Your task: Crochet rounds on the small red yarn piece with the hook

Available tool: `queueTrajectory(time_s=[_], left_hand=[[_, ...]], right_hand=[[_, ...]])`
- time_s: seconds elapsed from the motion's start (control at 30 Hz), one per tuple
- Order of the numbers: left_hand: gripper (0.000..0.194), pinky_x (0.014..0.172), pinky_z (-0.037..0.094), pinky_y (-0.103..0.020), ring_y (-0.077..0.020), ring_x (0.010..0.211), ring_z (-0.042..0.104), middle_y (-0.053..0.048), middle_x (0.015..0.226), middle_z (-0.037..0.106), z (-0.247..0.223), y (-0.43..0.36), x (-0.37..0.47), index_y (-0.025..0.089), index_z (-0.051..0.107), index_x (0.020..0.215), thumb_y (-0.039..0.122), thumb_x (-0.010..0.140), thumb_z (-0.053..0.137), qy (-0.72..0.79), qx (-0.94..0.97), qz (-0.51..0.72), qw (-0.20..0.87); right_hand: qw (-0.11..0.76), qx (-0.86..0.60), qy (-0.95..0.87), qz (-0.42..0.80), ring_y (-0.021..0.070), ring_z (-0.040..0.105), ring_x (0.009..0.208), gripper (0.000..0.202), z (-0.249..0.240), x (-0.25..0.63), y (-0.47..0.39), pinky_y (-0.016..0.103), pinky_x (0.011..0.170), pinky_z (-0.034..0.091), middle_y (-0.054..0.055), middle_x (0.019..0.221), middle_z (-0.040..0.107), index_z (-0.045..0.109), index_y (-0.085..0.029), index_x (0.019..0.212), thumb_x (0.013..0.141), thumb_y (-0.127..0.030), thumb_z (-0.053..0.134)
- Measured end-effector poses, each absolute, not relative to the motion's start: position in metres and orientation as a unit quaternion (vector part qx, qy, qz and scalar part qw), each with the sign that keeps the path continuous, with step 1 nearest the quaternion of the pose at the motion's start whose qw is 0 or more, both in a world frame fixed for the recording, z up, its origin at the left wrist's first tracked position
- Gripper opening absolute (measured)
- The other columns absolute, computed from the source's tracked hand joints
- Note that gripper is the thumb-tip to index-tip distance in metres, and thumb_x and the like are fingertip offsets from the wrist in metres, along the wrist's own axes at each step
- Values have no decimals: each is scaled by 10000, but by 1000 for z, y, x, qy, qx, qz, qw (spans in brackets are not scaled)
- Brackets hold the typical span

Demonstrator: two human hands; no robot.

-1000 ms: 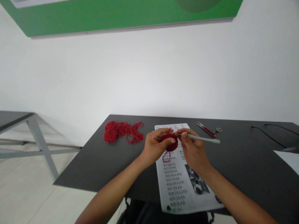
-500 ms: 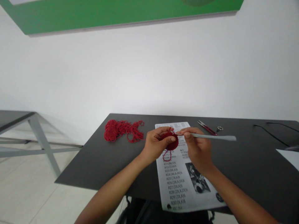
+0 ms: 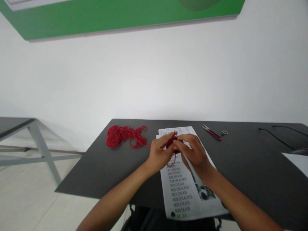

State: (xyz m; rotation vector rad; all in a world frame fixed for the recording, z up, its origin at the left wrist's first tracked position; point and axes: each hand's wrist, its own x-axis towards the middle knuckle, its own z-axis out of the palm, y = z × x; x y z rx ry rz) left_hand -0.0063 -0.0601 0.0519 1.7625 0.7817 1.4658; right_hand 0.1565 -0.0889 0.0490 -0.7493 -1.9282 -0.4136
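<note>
Over the printed sheet, my left hand is closed on a small dark red crocheted piece. My right hand pinches at the right edge of that piece, its fingertips close to my left fingertips. The grey handle of the crochet hook shows beneath my right hand, slanting down towards me; its tip is hidden. A loop of red yarn hangs below the piece. From the left side of my left hand, a strand runs to the tangled red yarn on the dark table.
Red-handled snips with a small metal ring lie behind and right of my hands. Black glasses and a white paper are at the far right. Another table stands at the left, and a white wall rises behind.
The hook has swung from pointing out to the right to lying down under my right hand. My right fingers have moved left onto the crocheted piece, which is now more covered. The view has shifted slightly.
</note>
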Motion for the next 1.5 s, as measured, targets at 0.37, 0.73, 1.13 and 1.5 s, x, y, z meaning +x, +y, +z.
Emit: queueTrajectory(time_s=[0.37,0.73,1.13,1.5], left_hand=[[589,674,590,-253,-155,712,696,-68,911,806,52,-60,-6,172,689,1321,402,793,814,314,610,550,477],[547,680,611,-255,-149,723,708,-54,940,807,50,-64,-6,172,601,1415,351,905,692,322,655,558,396],[379,936,596,-397,-217,954,756,-63,1124,798,60,-55,-16,201,721,1262,280,894,687,373,640,605,292],[383,826,598,-324,-196,829,741,-48,966,816,60,-62,-10,192,761,1202,280,830,751,388,623,597,322]], right_hand=[[508,-301,-791,-161,261,690,1040,425,51,159,-92,502,939,573,80,1066,709,617,-301,1313,941,-95,616],[538,-337,-760,-139,262,705,1047,379,49,151,-93,505,967,596,81,1062,738,661,-287,1280,940,-123,636],[627,-401,-608,277,290,717,1172,129,66,149,-102,510,1049,543,42,1073,816,746,-284,978,936,-388,682],[681,-264,-396,557,232,781,895,234,59,139,-88,484,925,608,12,892,816,670,-266,831,906,-486,698]])
